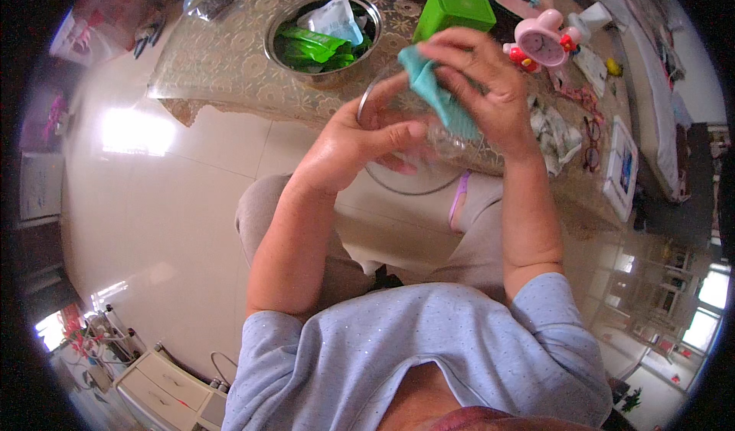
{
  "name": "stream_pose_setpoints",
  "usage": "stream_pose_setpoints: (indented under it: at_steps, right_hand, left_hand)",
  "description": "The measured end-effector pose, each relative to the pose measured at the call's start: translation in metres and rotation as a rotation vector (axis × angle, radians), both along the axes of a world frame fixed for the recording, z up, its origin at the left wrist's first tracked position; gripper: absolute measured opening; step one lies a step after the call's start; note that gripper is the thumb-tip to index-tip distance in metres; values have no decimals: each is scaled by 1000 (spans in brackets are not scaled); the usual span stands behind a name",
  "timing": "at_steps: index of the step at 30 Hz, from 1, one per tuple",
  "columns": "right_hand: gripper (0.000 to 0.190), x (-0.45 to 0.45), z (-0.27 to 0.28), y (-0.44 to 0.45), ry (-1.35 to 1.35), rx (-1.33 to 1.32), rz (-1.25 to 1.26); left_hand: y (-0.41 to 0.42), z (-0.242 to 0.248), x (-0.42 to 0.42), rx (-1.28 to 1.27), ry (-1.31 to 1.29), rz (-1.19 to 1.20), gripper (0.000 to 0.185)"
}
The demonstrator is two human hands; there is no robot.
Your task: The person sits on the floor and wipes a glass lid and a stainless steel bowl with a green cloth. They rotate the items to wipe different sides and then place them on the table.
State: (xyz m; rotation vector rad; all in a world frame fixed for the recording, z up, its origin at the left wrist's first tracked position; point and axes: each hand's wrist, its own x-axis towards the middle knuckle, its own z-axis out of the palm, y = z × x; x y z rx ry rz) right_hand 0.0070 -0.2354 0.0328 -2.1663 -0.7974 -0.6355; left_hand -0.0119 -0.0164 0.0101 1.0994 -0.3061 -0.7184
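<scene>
A round, transparent lid point(410, 181), apparently glass with a thin metal rim, is tilted above my lap at the table's edge. My left hand point(364, 141) grips it from the left, with the thumb on the near face and fingers seen through the clear material. Pinched in my right hand point(488, 83) is a teal cloth point(433, 89), which lies against the lid's face near a clear knob-like part. The right hand is slightly blurred. My fingers and the cloth hide part of the lid.
On the lace-patterned tablecloth point(229, 58) stand a metal pot point(321, 79) holding green and white packets, a green box point(456, 12) and a pink clock point(540, 40). Further right lie a crumpled cloth point(554, 135), eyeglasses point(591, 144) and a white framed item point(622, 170).
</scene>
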Motion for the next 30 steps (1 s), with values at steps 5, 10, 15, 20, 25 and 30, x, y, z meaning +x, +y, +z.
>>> stream_pose_setpoints:
  at_steps: [5,10,15,20,25,30]
  right_hand:
    - [27,-26,6,22,339,-208,192]
    - [26,-26,12,9,436,-41,113]
    - [36,-19,1,-11,778,400,219]
    - [40,-26,0,-15,1046,564,345]
    - [27,-37,5,3,1015,465,367]
    - [28,-35,5,4,951,340,272]
  left_hand:
    - [1,-5,-1,155,-11,-281,24]
    - [12,7,-2,161,-95,-281,37]
    - [26,22,-2,49,-85,-89,82]
    - [34,21,1,6,-99,-132,76]
    - [30,15,-2,184,-76,-276,79]
    - [22,12,-3,113,-127,-258,79]
